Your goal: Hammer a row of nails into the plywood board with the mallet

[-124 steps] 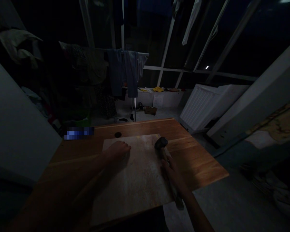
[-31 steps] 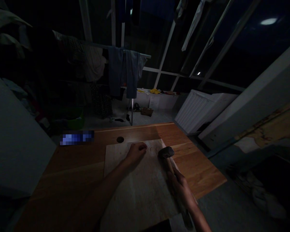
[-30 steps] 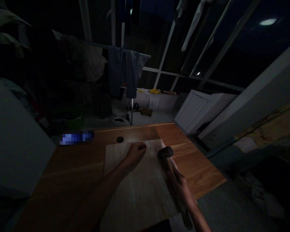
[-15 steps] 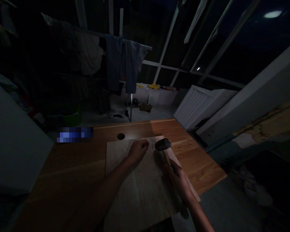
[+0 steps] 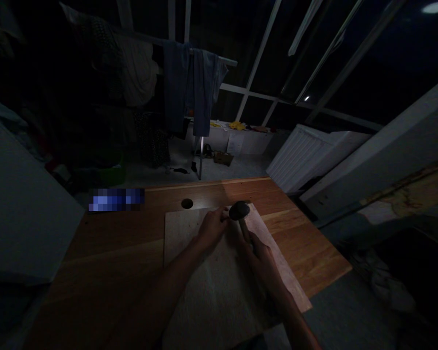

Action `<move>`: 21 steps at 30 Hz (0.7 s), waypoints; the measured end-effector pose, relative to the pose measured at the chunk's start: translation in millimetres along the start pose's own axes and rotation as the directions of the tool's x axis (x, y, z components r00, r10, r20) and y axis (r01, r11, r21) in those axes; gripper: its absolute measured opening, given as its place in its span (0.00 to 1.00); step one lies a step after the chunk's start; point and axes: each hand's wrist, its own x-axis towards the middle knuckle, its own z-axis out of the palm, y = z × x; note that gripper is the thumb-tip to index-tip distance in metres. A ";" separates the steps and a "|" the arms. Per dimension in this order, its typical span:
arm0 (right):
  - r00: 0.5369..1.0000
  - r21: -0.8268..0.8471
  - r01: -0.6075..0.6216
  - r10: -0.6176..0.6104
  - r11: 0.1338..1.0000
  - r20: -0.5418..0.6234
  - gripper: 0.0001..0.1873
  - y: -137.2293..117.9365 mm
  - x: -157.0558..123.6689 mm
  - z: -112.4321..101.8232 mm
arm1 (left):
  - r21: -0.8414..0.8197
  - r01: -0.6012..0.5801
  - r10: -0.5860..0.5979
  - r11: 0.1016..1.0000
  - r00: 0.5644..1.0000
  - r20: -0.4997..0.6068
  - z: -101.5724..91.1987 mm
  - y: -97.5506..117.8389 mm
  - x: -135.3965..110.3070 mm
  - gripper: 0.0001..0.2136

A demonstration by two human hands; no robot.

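My right hand is wrapped round the wooden handle of a hammer. Its dark head hovers over or rests on the far part of a pale wooden board; the dim light does not let me tell which. Just left of the hammer head is my left hand, low over the board, thumb and fingers pinched together. Whatever those fingertips hold is too small and dark to name. The spot under the hammer head is hidden.
The board lies on a brown wooden table with a round hole near its far edge. A blurred blue object sits at the far left corner. Beyond are hanging trousers and a white ridged panel.
The hammer head has moved left, close to my left fingertips. It now covers the place where a small thin shiny thing showed. My left hand's fingers remain pinched.
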 end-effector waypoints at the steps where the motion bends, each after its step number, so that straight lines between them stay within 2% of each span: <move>1: 1.000 -0.005 0.001 -0.001 1.000 -0.005 0.28 1.8 -1.1 -0.6 | -0.008 0.003 -0.003 1.000 1.000 0.011 -1.4 0.6 0.8 0.20; 3: 1.000 -0.001 -0.001 0.001 1.000 -0.022 0.28 7.0 -5.6 -3.4 | -0.042 -0.002 0.004 0.999 0.999 0.042 -9.0 0.7 1.6 0.19; 6: 0.998 0.024 -0.025 0.026 0.999 -0.062 0.31 19.0 -18.0 -9.5 | -0.023 -0.033 0.034 0.999 0.996 0.081 -35.9 0.2 -4.2 0.12; 7: 0.996 0.029 -0.039 0.041 0.999 -0.079 0.32 23.8 -22.9 -11.2 | 0.038 -0.050 0.046 0.998 0.994 0.102 -48.0 1.1 -8.9 0.09; 9: 0.991 0.035 -0.073 0.076 0.997 -0.108 0.34 33.4 -32.6 -13.1 | 0.236 -0.114 0.063 0.965 0.976 0.211 -72.6 5.9 -21.9 0.06; 12: 0.991 0.040 -0.093 0.096 0.995 -0.091 0.35 44.0 -43.5 -12.4 | 0.516 -0.232 0.031 0.825 0.929 0.369 -97.8 18.5 -44.8 0.06; 14: 0.992 0.051 -0.091 0.095 0.995 -0.081 0.38 46.4 -47.2 -11.0 | 0.620 -0.297 0.003 0.726 0.903 0.429 -101.8 26.0 -56.3 0.09; 16: 0.993 0.066 -0.083 0.089 0.994 -0.084 0.39 45.6 -48.3 -10.0 | 0.682 -0.334 -0.019 0.650 0.891 0.454 -98.0 29.9 -61.8 0.11; 21: 0.996 0.119 -0.060 0.068 0.991 -0.065 0.34 44.4 -47.0 -9.3 | 0.749 -0.404 -0.023 0.525 0.873 0.487 -86.1 28.7 -52.3 0.09</move>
